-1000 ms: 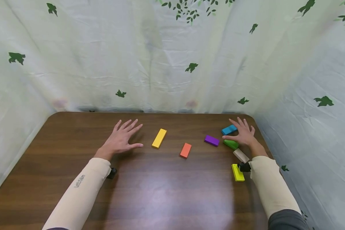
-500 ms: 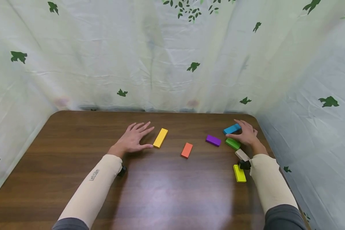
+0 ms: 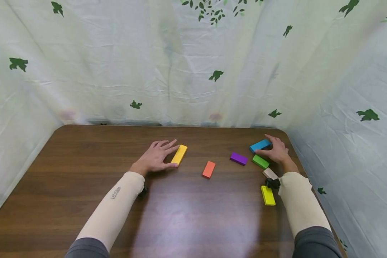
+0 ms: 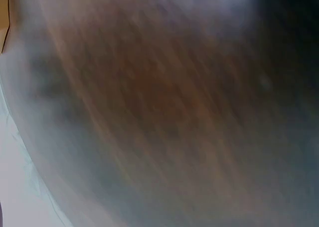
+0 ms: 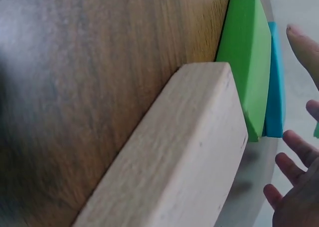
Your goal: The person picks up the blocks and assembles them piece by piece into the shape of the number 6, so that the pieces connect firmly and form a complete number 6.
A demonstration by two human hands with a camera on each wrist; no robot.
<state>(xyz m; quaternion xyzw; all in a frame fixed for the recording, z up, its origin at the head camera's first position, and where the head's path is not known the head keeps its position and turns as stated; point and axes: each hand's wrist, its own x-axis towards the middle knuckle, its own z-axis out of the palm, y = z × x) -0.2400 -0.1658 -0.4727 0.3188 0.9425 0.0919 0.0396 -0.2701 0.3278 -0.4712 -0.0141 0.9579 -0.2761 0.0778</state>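
Observation:
On the dark wooden table (image 3: 84, 200), my left hand (image 3: 156, 156) reaches to an amber-yellow block (image 3: 180, 154), its fingers spread and its thumb at the block's near end. The left wrist view is mostly blur, with a tan-orange sliver (image 4: 4, 18) in its top left corner. My right hand (image 3: 277, 151) is at the right end of a blue block (image 3: 259, 145), thumb and fingers apart on either side of it. In the right wrist view, those fingers show spread beside the blue block (image 5: 275, 82). A green block (image 3: 261, 162) lies just below the thumb.
Between the hands lie an orange-red block (image 3: 208, 170) and a purple block (image 3: 238, 158). A pale wood block (image 3: 270, 173) and a bright yellow block (image 3: 268, 196) lie near the right wrist. White curtains (image 3: 116, 71) with green leaf prints hang behind and beside the table.
My left hand has moved right, up to the amber-yellow block. My right hand has drawn its fingers and thumb in at the blue block. The blocks lie where they were.

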